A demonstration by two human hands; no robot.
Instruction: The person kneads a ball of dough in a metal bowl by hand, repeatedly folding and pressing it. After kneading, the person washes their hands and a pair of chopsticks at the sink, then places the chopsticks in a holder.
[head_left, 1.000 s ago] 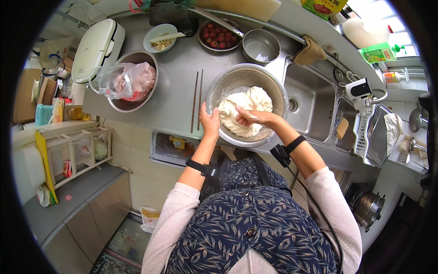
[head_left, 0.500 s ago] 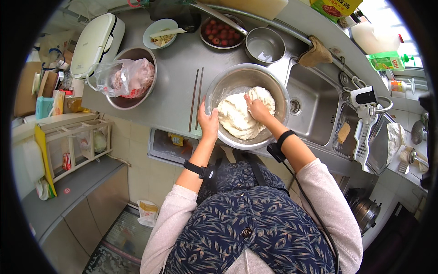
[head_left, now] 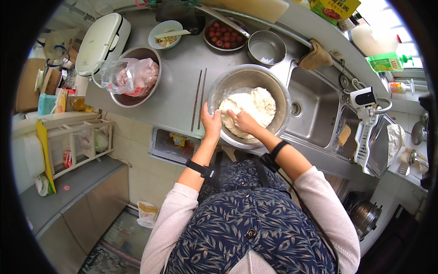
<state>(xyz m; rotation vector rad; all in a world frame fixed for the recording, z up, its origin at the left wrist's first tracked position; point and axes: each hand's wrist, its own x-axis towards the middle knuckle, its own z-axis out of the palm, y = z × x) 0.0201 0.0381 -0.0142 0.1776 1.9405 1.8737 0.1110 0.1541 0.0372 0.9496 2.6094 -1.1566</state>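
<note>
A large metal bowl (head_left: 282,112) stands at the counter's front edge with pale, soft dough (head_left: 255,104) in it. My left hand (head_left: 211,122) grips the bowl's left rim, thumb up along the edge; its other fingers are partly hidden behind the wall. Inside the bowl, my right hand (head_left: 244,122) presses into the near left part of the dough with bent fingers. The fingertips are sunk in the dough and partly out of sight. A pair of dark chopsticks (head_left: 199,98) lies just left of the bowl.
To the right is a steel sink (head_left: 312,102). Behind the bowl stand an empty metal pan (head_left: 267,48) and a pan of red fruit (head_left: 224,34). Further left are a small light bowl (head_left: 165,40), a bowl of bagged meat (head_left: 137,77) and a white appliance (head_left: 101,43).
My right hand has moved left and nearer across the dough, from its middle to its left side. The left hand stays on the bowl's rim. The view has shifted slightly.
</note>
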